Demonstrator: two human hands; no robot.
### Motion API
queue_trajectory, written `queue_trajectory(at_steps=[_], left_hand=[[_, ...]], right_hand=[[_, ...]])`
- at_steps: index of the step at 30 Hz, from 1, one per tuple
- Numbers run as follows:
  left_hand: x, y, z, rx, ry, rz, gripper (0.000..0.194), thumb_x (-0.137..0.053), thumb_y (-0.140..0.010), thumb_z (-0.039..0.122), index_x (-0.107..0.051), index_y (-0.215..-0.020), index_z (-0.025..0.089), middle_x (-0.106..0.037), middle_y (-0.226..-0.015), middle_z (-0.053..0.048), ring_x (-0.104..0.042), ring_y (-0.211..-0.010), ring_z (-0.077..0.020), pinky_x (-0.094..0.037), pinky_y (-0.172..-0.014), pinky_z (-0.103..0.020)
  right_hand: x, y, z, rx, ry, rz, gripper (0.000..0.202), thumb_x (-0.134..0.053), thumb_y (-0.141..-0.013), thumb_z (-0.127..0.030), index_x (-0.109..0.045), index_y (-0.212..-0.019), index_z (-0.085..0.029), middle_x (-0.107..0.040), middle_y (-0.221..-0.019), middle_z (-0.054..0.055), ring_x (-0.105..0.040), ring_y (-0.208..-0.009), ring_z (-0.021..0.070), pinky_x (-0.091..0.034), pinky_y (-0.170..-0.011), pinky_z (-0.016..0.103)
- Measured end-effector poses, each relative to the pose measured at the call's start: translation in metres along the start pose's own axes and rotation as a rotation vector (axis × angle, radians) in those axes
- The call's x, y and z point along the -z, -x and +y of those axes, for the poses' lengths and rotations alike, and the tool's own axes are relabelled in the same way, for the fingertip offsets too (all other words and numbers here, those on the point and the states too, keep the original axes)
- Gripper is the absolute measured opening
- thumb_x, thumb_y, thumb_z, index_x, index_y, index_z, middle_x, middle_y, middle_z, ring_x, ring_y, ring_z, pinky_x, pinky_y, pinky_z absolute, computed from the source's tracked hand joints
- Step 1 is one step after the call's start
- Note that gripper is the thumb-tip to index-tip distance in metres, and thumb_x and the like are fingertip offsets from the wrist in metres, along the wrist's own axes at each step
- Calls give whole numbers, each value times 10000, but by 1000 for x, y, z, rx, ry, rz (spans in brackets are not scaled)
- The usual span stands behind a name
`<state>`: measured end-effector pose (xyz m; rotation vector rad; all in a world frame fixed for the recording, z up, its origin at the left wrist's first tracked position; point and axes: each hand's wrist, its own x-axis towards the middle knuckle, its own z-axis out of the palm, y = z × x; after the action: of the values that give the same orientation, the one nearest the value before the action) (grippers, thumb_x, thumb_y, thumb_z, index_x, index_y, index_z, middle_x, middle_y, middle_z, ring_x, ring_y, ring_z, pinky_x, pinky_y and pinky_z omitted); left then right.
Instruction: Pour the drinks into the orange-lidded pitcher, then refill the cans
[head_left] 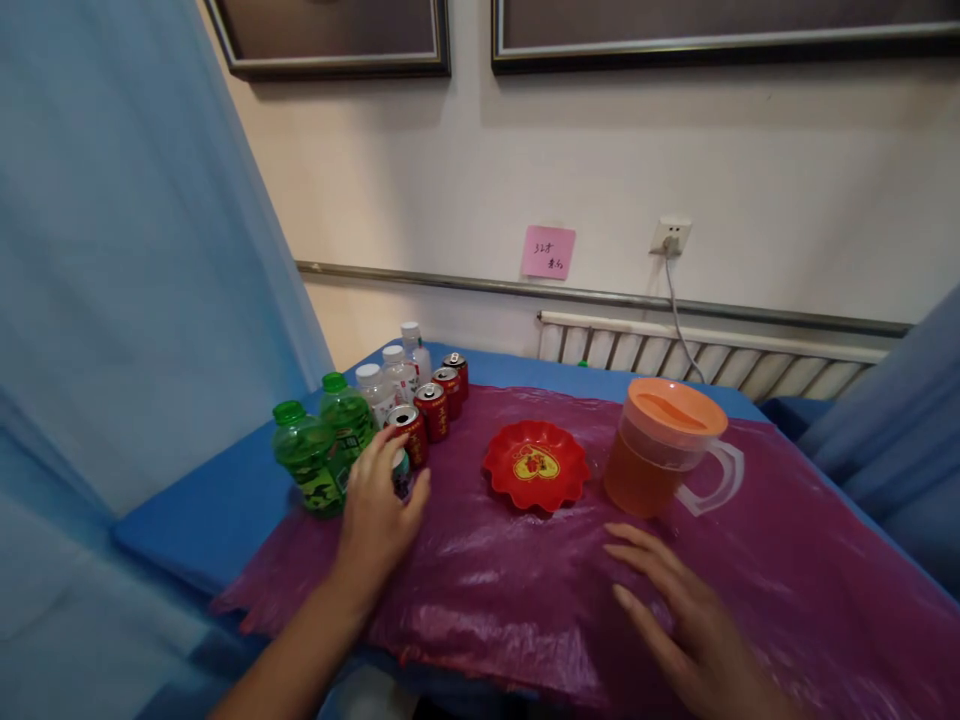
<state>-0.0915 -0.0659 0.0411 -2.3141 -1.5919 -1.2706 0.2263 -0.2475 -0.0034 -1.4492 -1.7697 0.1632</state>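
My left hand [379,500] is curved round a small can with a teal top [401,472], partly hidden by the fingers, in front of the nearest red can [416,440]. Fingers spread, my right hand [675,610] hovers empty over the purple plastic sheet [510,610]. A pitcher [646,470] with an orange lid and amber liquid stands just beyond it. Between the hands, farther back, lies a red scalloped plate [559,490] with a yellow design.
Green bottles [300,455] stand at the left, beside clear bottles with white caps [401,370] and a row of red cans [433,412]. Blue curtains [135,250] hang at both sides. A radiator [615,345] and a plugged-in cable [675,310] are behind the table.
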Motion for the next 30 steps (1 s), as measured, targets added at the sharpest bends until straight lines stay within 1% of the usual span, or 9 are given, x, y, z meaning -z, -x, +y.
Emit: queue_trajectory(at_steps=[3, 6, 9, 12, 15, 20, 25, 28, 30], left_hand=[[3, -3, -27, 21, -124, -90, 546, -558, -888, 399, -510, -1359, 128, -479, -1527, -209, -455, -1427, -378, -379, -1179, -551], [-7, 2, -38, 21, -189, -156, 599, -559, -875, 426, -485, -1383, 116, -470, -1530, -223, -436, -1438, -400, -387, -1170, -568], [-16, 5, -42, -2, -230, -132, 572, -531, -885, 399, -492, -1372, 100, -472, -1516, -242, -439, -1426, -415, -394, -1159, -580], [-18, 5, -42, -11, -259, -80, 529, -507, -897, 375, -511, -1338, 83, -466, -1498, -267, -448, -1403, -424, -395, -1148, -592], [-19, 6, -43, 13, -283, -57, 499, -500, -904, 377, -515, -1315, 93, -452, -1502, -271, -427, -1412, -433, -382, -1143, -615], [-21, 7, -43, 84, -338, -97, 532, -468, -923, 394, -477, -1344, 69, -436, -1508, -285, -453, -1397, -428, -402, -1128, -584], [-19, 2, -45, 99, -378, -92, 564, -482, -909, 408, -451, -1377, 95, -531, -1420, -252, -508, -1339, -424, -430, -1093, -575], [-17, -2, -47, 126, -361, -93, 606, -479, -903, 458, -465, -1372, 74, -595, -1322, -259, -584, -1227, -437, -471, -1040, -571], [-14, -2, -45, 151, -320, -77, 660, -494, -881, 501, -475, -1366, 54, -605, -1301, -268, -590, -1210, -448, -482, -1036, -569]], right_hand=[[-31, -39, -24, 84, -164, -189, 330, -473, -998, -207, -654, -1270, -256, -664, -1349, 96, -635, -1253, 216, -533, -1061, 405], [-65, -68, -35, 133, -274, -349, 300, -487, -959, -143, -680, -1174, -225, -734, -1150, 71, -687, -1079, 181, -552, -970, 352], [-97, -81, -32, 105, -260, -444, 243, -535, -927, -143, -714, -1072, -220, -756, -1012, 44, -700, -940, 171, -549, -869, 316], [-114, -79, -23, 90, -261, -448, 226, -546, -922, -152, -724, -1045, -216, -757, -976, 38, -698, -913, 167, -538, -850, 302], [-115, -74, -14, 145, -293, -418, 238, -525, -938, -168, -715, -1076, -209, -754, -1006, 49, -693, -945, 172, -533, -865, 300], [-102, -73, -9, 263, -266, -353, 238, -484, -974, -195, -686, -1099, -206, -744, -1006, 62, -683, -924, 178, -532, -841, 296], [-97, -73, -12, 337, -227, -334, 236, -478, -972, -170, -664, -1115, -197, -743, -995, 70, -684, -900, 177, -529, -819, 282], [-97, -70, -13, 361, -198, -363, 233, -482, -965, -171, -664, -1108, -198, -745, -994, 62, -685, -880, 171, -521, -814, 271], [-95, -69, -15, 365, -171, -364, 234, -481, -962, -178, -667, -1103, -198, -743, -975, 55, -682, -857, 167, -517, -805, 266]])
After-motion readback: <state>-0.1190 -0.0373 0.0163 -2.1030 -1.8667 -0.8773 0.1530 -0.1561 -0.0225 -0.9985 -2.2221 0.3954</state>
